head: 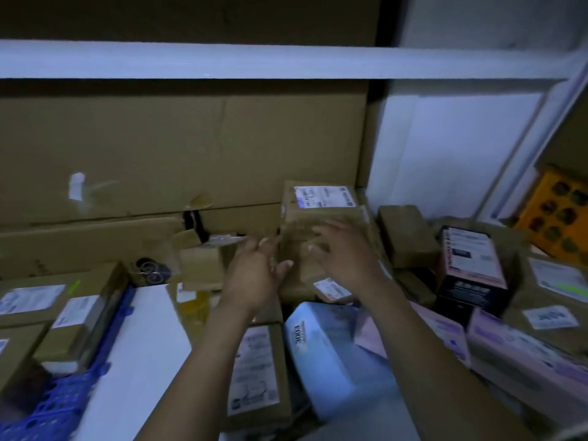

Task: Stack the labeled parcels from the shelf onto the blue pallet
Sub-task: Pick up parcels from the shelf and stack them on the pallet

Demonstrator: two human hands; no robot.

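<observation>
Head view: left hand and right hand, fingers spread, at parcel pointing away

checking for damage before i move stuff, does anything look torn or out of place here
Yes. A dark tear gapes in the large cartons at the back, with a flap bent beside it. The pale blue bag lies tilted among the boxes.

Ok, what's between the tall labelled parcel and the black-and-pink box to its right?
In the head view, a small plain brown box sits between the labelled parcel and the black-and-pink box.
</observation>
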